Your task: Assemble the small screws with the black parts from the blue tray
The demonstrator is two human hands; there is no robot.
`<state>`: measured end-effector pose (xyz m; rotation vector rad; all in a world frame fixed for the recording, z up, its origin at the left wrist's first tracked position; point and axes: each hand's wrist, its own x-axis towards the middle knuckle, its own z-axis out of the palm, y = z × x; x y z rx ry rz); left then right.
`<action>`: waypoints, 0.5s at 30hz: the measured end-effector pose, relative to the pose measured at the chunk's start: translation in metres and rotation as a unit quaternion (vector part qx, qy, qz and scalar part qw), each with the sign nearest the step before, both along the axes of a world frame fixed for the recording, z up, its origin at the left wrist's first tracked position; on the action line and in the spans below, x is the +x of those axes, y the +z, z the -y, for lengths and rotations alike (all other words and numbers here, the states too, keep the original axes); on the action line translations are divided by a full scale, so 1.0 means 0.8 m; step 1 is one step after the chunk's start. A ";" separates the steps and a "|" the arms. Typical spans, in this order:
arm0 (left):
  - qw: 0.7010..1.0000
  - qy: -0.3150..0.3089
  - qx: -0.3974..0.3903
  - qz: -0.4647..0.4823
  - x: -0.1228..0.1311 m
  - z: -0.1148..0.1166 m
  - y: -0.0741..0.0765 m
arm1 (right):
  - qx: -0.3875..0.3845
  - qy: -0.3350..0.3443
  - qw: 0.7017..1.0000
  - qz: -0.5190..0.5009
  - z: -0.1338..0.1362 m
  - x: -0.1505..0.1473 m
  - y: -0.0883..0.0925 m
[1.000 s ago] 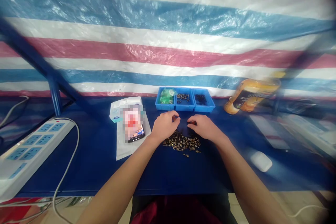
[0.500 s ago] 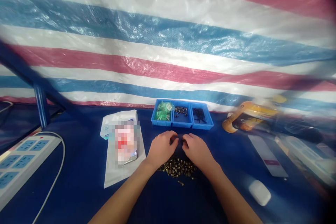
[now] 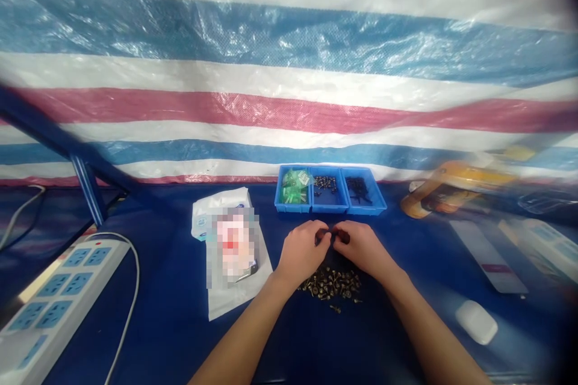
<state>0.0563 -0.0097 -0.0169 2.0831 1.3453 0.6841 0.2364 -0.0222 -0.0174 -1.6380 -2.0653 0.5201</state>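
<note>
My left hand (image 3: 300,251) and my right hand (image 3: 361,246) meet just above a loose pile of small bronze-coloured screws (image 3: 329,286) on the blue table top (image 3: 158,240). Each hand's fingertips pinch a small dark part (image 3: 332,235), partly hidden by the fingers, so its exact shape is unclear. Beyond the hands stands a blue three-compartment plastic tray (image 3: 332,189). It holds green plastic pieces on the left, small screws in the middle and black screws on the right.
To the left, a phone (image 3: 246,271) lies under a white packet (image 3: 235,252), and a white power strip (image 3: 58,295) trails a cable. To the right are a yellow bottle (image 3: 451,189) and a white mouse (image 3: 476,322). A striped tarpaulin (image 3: 289,120) hangs behind the table.
My fingertips have come closer together above the pile, and both hands now pinch dark parts. The whole scene has shifted in view as my head moved.
</note>
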 end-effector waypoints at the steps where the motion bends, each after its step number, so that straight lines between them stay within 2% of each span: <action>1: 1.000 -0.001 0.001 -0.003 0.001 0.000 0.000 | -0.002 -0.003 1.000 -0.017 0.000 0.002 0.001; 5: 1.000 -0.016 0.013 -0.010 0.001 0.001 0.001 | 0.006 -0.017 0.996 -0.082 -0.001 0.011 0.005; 8: 0.998 -0.058 0.026 -0.001 -0.004 0.000 0.005 | 0.011 -0.047 0.990 -0.130 -0.001 0.012 0.004; 11: 0.996 -0.077 0.037 0.020 -0.008 -0.002 0.008 | 0.010 -0.078 0.975 -0.206 0.000 0.005 0.003; 15: 0.995 -0.072 0.041 0.053 -0.010 -0.004 0.008 | 0.019 -0.081 0.951 -0.299 0.002 -0.012 0.000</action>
